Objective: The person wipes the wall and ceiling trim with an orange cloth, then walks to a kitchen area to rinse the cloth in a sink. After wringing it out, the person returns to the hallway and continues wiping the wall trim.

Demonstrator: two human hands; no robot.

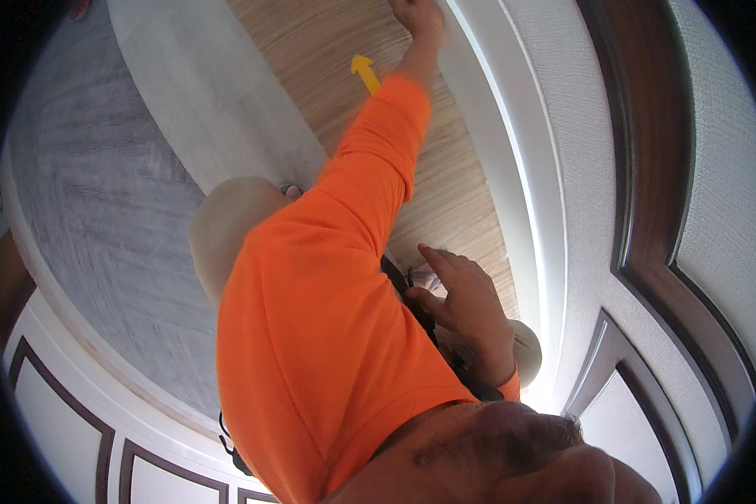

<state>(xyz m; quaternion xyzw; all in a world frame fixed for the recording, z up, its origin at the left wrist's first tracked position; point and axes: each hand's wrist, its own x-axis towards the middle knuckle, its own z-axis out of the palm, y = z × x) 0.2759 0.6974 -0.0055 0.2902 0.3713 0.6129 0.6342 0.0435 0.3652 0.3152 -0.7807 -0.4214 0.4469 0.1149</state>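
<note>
Ahead of the right fingers [447, 265], room runs over the wood-grained floor [311, 50] — the white wall [592, 218] bounds it at right, the left arm's orange sleeve [370, 160] crosses it.

Pale textured wall [588, 168], brown trim [657, 126]

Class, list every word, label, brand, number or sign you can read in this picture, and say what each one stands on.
Words, labels, brands, numbers: none can be read.
Sign, without lettering: a yellow arrow on the wood-look floor, beside the orange sleeve, its head toward the picture's top.
</note>
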